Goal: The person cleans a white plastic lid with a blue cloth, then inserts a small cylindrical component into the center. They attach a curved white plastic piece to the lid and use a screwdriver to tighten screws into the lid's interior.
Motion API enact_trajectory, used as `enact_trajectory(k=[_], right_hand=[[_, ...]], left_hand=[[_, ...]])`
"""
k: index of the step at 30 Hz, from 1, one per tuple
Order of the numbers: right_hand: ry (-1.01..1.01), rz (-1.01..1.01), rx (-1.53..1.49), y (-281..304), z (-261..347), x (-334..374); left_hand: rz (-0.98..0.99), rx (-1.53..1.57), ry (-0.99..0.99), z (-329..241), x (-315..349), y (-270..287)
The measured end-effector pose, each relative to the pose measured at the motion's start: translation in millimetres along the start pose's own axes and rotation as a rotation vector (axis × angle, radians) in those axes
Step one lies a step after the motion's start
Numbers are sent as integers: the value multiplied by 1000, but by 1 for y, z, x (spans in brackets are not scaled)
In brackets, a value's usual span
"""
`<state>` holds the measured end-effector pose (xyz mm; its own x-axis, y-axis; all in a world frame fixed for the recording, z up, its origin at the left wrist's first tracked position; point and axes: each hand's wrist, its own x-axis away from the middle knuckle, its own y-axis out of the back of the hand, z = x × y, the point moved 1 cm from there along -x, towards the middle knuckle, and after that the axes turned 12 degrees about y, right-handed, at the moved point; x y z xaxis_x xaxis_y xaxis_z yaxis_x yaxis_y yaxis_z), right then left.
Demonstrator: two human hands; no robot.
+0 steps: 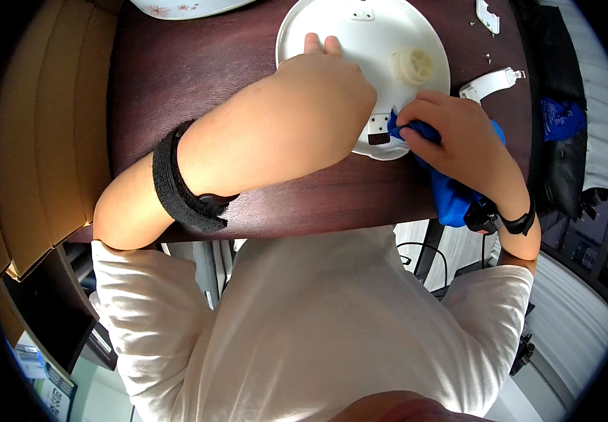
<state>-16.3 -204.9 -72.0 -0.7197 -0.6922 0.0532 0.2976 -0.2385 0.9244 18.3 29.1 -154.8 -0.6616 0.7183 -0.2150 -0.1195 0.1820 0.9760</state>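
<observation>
Right grip (453, 133) pinching blue cloth (450, 199), left grip (328, 77) on white cover (381, 35)

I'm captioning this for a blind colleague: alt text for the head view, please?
A person's right hand pinches a blue cloth at the near edge of a round white disc, with the left hand across it. The disc lies on a dark red-brown table; a curved white part lies to its right.

Free tabletop (184, 77) left of white disc (392, 35); obstacles right: curved white piece (491, 84), blue cloth (451, 197).
</observation>
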Motion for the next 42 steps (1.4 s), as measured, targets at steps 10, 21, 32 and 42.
enact_trajectory(k=[10,21,32,42], right_hand=[[-3,-61,-61,10,2,4],[-164,-523,-63,48,2,77],[-469,-1312,-128,67,-49,191],[-563,-1240,-25,42,-78,202]], left_hand=[[-6,-21,18,-2,-3,1],[459,0,113,-28,-29,63],[47,144,-6,3,-48,101],[243,274,20,-4,-38,63]])
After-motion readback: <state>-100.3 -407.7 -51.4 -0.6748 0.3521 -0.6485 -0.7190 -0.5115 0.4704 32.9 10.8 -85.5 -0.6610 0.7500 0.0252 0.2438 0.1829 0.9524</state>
